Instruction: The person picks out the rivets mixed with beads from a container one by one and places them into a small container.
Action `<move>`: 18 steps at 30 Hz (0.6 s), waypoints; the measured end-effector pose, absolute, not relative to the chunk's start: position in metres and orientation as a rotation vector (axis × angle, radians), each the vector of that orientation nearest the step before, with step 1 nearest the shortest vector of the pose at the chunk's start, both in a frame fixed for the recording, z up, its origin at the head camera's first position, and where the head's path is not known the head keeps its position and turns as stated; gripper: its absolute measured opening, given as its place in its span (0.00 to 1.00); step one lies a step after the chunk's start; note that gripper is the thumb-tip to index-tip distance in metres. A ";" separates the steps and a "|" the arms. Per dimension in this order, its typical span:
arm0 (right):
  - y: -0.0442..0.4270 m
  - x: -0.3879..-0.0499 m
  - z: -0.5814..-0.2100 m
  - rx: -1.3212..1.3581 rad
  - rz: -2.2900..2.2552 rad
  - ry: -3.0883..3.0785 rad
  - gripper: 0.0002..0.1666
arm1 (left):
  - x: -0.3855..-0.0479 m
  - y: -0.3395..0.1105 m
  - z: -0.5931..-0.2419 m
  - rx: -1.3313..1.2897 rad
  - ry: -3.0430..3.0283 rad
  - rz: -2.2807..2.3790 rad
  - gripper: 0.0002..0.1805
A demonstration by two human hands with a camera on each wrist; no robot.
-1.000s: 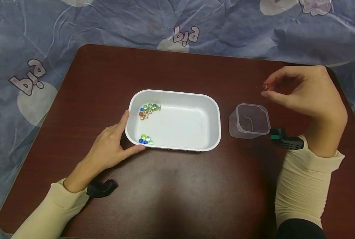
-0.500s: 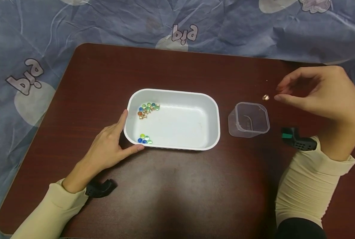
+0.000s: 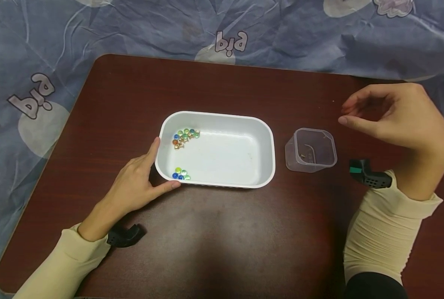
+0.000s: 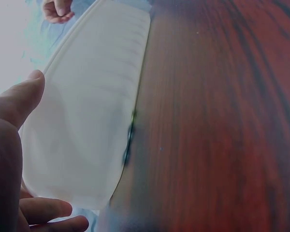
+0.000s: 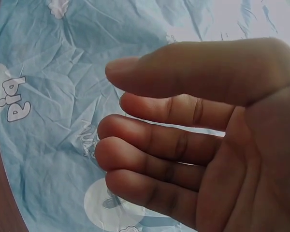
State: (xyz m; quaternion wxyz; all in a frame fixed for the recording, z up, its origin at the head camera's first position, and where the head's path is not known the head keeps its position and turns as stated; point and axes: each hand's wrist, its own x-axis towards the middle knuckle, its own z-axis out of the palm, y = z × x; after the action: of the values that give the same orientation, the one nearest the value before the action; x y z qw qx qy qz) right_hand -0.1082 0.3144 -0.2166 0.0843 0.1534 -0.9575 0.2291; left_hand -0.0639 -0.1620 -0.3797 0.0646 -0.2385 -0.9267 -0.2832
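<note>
My left hand (image 3: 136,185) rests against the left end of a white plastic tray (image 3: 225,185), thumb along the near rim and fingers at the left side. In the left wrist view its thumb (image 4: 26,96) lies against the tray wall (image 4: 82,111). Inside the tray are gold push pins (image 3: 180,145) mixed with coloured glass beads (image 3: 186,131), and more beads (image 3: 180,174) by the near wall. Above and right of a clear plastic container (image 3: 315,166) hovers my right hand (image 3: 397,114), fingers loosely curved and holding nothing. A small gold push pin (image 3: 302,156) lies in the container.
The brown wooden table (image 3: 207,249) carries both containers, with a gap between them. Behind its far edge hangs a crumpled blue patterned cloth (image 3: 150,33). A tiny pale speck (image 3: 333,101) is on the table near the right hand.
My right hand parted its fingers, moved right and let go of the gold push pin, which dropped into the clear container. The hand then drifted slightly back left. My left hand stayed at the tray.
</note>
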 end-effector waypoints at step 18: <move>0.308 -0.113 -0.221 0.480 0.735 -2.851 0.09 | -0.064 -0.162 -0.380 -0.714 -2.804 -0.846 0.59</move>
State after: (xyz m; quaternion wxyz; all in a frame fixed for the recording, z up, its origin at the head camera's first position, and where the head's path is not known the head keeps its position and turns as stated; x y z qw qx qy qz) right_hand -0.1125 0.3084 -0.2205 0.0790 0.1605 -0.9528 0.2455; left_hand -0.0642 -0.1619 -0.3798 0.0633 -0.2363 -0.9283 -0.2800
